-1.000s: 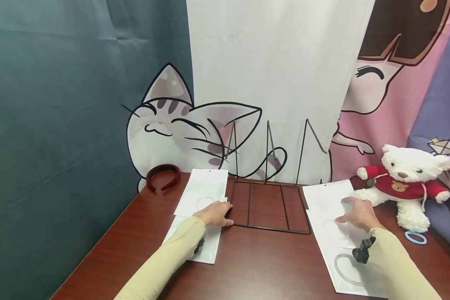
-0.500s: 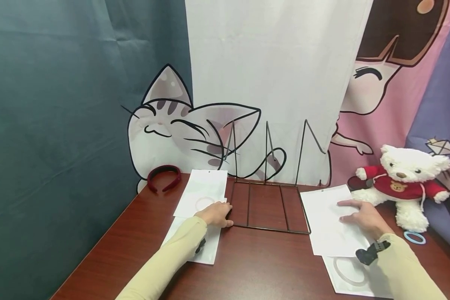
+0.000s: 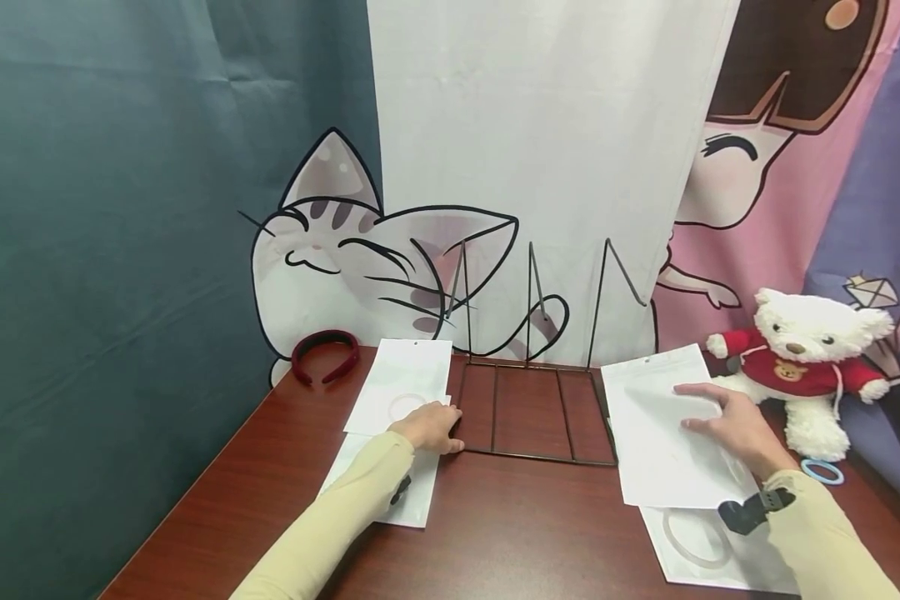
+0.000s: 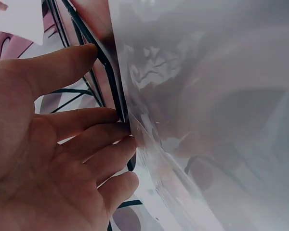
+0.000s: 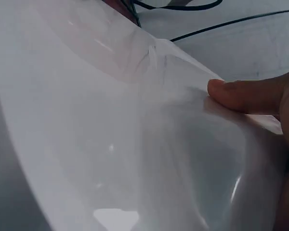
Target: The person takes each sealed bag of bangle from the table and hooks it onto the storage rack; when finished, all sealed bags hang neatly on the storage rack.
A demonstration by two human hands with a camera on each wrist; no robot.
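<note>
In the head view my left hand point(image 3: 427, 427) is at the left side of a black wire rack point(image 3: 532, 457) with zigzag uprights. The left wrist view has its fingertips point(image 4: 126, 144) and thumb right at a dark wire, beside a glossy white plastic surface. My right hand point(image 3: 742, 429) pinches a white plastic pouch point(image 3: 656, 450) with a small hole at its top. In the right wrist view the thumb point(image 5: 241, 95) presses into the creased pouch; the other fingers are mostly hidden. Below it lies another white pouch point(image 3: 675, 567) with a pale ring showing.
White pouches point(image 3: 408, 367) lie overlapped left of the rack on the brown table point(image 3: 525, 533). A dark red headband point(image 3: 326, 335) is at the back left. A white teddy bear point(image 3: 798, 375) sits at right, near a light blue ring point(image 3: 822, 472). Printed curtains hang behind.
My right hand has pulled the upper right pouch slightly toward me and raised it, so it now tilts and covers more of the lower one. The left hand stays at the rack.
</note>
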